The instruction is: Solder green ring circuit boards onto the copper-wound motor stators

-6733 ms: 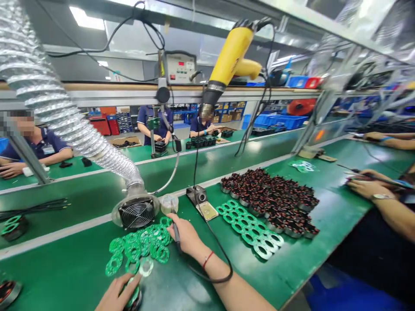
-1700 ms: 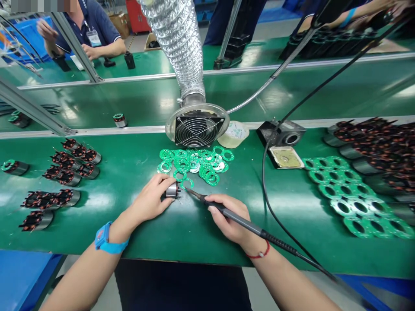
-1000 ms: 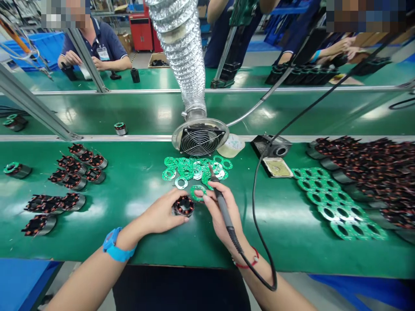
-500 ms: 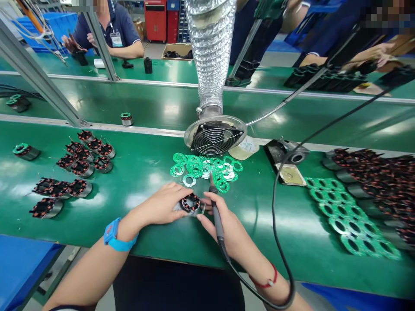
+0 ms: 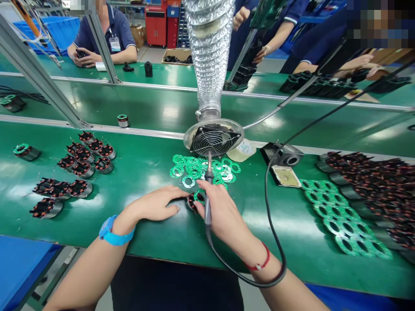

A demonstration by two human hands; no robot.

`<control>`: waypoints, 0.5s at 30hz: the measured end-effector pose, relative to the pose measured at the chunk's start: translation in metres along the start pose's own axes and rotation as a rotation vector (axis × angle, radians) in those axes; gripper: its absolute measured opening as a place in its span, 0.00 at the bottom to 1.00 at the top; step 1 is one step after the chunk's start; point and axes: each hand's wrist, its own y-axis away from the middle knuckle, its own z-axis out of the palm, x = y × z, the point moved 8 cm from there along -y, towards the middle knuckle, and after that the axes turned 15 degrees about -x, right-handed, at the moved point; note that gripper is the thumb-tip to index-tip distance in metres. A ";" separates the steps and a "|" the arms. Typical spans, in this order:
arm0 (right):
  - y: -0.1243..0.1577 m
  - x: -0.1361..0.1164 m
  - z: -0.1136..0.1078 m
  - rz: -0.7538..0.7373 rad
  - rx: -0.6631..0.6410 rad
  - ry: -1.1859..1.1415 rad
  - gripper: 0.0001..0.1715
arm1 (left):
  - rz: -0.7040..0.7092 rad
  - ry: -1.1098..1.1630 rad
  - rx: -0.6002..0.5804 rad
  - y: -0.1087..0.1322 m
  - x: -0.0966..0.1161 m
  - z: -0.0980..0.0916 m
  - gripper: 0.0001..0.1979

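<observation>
A soldering iron (image 5: 208,203) is held in my right hand (image 5: 223,211), its tip pointing away from me over the ring boards. Below that hand's fingers is a motor stator (image 5: 190,202) with dark windings, partly hidden. One green ring-shaped circuit board (image 5: 199,196) shows at the top of the stator, by my right fingers; whether it is seated or held there I cannot tell. My left hand (image 5: 157,203) rests on the bench with thumb and fingers apart, its fingertips at the stator's left side. Just beyond lies a loose pile of green ring boards (image 5: 193,166).
A fume extractor fan (image 5: 212,140) hangs over the pile. Stators (image 5: 82,168) stand in groups on the left, with many more (image 5: 372,190) on the right beside ring-board panels (image 5: 346,226). An iron stand (image 5: 288,155) is behind; the iron's cable (image 5: 269,207) loops right. Co-workers sit opposite.
My left hand has loosened from the stator and spread. My right hand has moved left over the stator, where a green ring board now shows; the iron has swung more upright.
</observation>
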 end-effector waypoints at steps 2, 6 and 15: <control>-0.004 -0.010 0.003 -0.041 -0.001 0.105 0.25 | -0.018 0.002 0.067 -0.004 -0.001 -0.001 0.23; -0.004 -0.019 0.008 -0.108 0.025 0.162 0.22 | -0.117 -0.056 0.175 -0.012 -0.006 0.001 0.14; 0.013 0.002 0.013 -0.072 0.201 -0.089 0.22 | -0.106 -0.094 0.247 -0.014 -0.003 0.006 0.10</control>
